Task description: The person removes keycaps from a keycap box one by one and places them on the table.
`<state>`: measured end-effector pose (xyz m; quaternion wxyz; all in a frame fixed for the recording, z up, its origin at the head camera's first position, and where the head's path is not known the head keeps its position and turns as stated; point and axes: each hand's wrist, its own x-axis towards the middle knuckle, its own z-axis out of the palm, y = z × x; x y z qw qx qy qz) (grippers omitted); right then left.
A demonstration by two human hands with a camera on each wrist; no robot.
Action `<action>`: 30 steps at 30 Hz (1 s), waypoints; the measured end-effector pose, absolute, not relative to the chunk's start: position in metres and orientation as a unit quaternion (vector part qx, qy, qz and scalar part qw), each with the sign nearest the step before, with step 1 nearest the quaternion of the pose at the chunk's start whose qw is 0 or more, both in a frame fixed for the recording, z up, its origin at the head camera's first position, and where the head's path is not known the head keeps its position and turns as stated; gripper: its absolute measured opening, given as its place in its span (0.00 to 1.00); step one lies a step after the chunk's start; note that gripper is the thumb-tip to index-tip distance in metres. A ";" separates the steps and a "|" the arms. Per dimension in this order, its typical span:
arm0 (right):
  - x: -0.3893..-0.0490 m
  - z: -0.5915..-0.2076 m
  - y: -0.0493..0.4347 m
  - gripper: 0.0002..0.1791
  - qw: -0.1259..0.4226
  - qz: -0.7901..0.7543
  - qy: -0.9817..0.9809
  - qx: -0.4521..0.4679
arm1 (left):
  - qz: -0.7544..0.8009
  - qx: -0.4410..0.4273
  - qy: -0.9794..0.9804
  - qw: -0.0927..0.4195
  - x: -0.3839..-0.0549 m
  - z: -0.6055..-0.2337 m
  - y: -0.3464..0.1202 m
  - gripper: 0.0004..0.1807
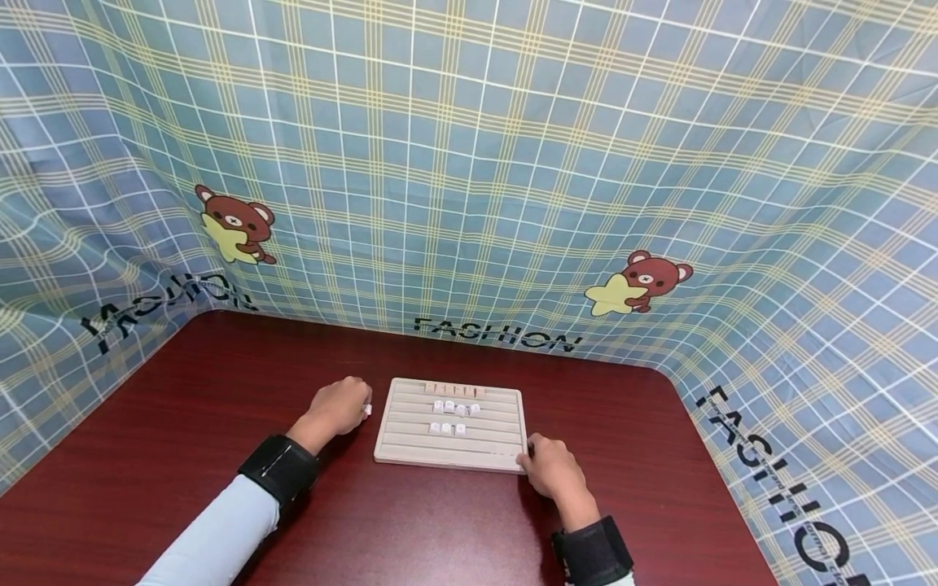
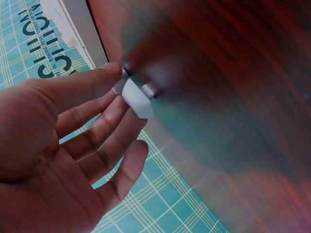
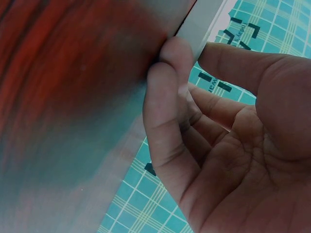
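L hand (image 1: 340, 407) pinches white block (image 2: 137, 100), R hand (image 1: 553, 468) grips board (image 1: 410, 446)

L thumb + fingertips have the small, smooth, faceted block just off the board's left edge, left of ctr; other fingers loosely bent. R thumb + fingers curl on the board's lower-right corner. Board's pale, flat, rectangular w/ rounded corners & horiz. grooves, lower ctr of frame. On it: tan tiles (image 1: 449, 389) up top, white cubes (image 1: 446, 429) in 2 rows below. Table (image 1: 440, 521): glossy dark-red woodgrain. Creased plaid cloth (image 1: 440, 163) fills upper frame.
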<state>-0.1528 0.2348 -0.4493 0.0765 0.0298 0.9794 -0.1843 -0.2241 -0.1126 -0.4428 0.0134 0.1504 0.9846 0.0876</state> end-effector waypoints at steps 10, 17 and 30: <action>-0.152 -0.448 0.235 0.17 0.076 -0.187 0.979 0.025 | 0.091 0.149 0.985 0.015 -0.223 -0.442 -0.112 0.04; -0.152 -0.447 0.235 0.15 0.072 -0.187 0.979 0.023 | 0.090 0.148 0.985 0.016 -0.221 -0.441 -0.111 0.03; -0.151 -0.446 0.235 0.16 0.071 -0.189 0.979 0.021 | 0.095 0.178 0.979 -0.006 -0.217 -0.432 -0.089 0.06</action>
